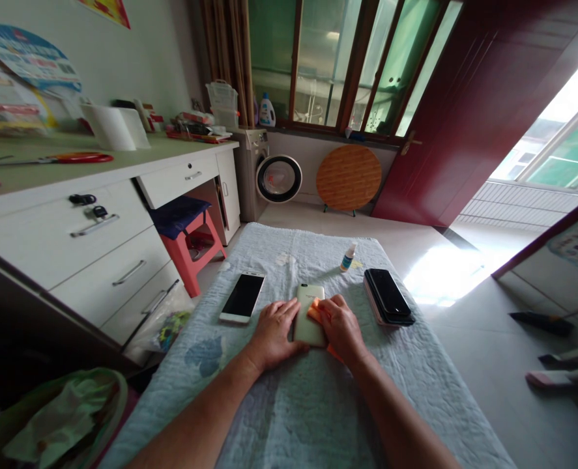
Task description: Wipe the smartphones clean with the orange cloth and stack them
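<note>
A pale gold phone [308, 309] lies face down on a light blue quilted cloth [289, 391] that covers a table. My left hand [275, 332] rests against the phone's left edge with fingers laid flat, steadying it. My right hand [340, 326] presses a small orange cloth [315, 312] onto the phone's right side, fingers closed over it. A white phone with a dark screen [243, 297] lies to the left. A stack of dark phones [389, 296] lies to the right. A small spray bottle [348, 257] stands behind them.
White desk with drawers [98, 241] runs along the left, a red stool [191, 244] tucked under it. A washing machine [269, 172] and round wooden board [348, 177] stand at the far wall. A green bag [58, 417] sits at lower left. Dark red door [469, 111] at right.
</note>
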`<state>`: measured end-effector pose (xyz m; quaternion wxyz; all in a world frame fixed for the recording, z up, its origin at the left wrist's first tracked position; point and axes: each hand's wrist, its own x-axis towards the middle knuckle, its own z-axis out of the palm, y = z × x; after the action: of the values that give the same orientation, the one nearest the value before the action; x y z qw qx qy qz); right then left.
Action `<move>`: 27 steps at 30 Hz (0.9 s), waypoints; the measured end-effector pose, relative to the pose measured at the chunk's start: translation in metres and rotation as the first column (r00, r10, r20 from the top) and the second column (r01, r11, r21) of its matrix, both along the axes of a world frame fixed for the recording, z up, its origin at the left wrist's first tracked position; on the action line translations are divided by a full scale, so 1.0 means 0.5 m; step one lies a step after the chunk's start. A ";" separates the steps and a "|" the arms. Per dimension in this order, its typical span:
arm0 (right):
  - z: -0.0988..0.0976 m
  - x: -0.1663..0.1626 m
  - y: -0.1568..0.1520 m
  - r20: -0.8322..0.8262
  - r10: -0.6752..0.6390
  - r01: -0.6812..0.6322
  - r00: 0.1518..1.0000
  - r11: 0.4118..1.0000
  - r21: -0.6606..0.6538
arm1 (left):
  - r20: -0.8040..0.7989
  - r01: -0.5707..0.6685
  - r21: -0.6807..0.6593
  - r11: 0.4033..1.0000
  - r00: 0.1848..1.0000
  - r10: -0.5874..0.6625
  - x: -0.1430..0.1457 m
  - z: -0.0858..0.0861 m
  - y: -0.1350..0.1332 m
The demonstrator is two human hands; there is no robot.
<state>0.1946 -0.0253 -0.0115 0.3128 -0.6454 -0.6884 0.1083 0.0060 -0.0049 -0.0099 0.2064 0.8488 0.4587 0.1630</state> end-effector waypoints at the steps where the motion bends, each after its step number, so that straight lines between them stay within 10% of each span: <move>1: 0.002 -0.001 -0.002 0.036 -0.006 0.006 0.999 1.000 -0.005 | -0.002 -0.001 -0.001 1.000 1.000 0.001 0.000 0.000 0.000; 27: 0.029 0.006 -0.022 0.172 0.221 -0.220 0.960 0.975 -0.029 | -0.011 -0.001 -0.001 1.000 1.000 0.001 -0.001 0.000 0.001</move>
<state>0.1976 -0.0364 0.0029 0.2343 -0.5732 -0.7802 0.0889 0.0054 -0.0044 -0.0099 0.2043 0.8493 0.4604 0.1580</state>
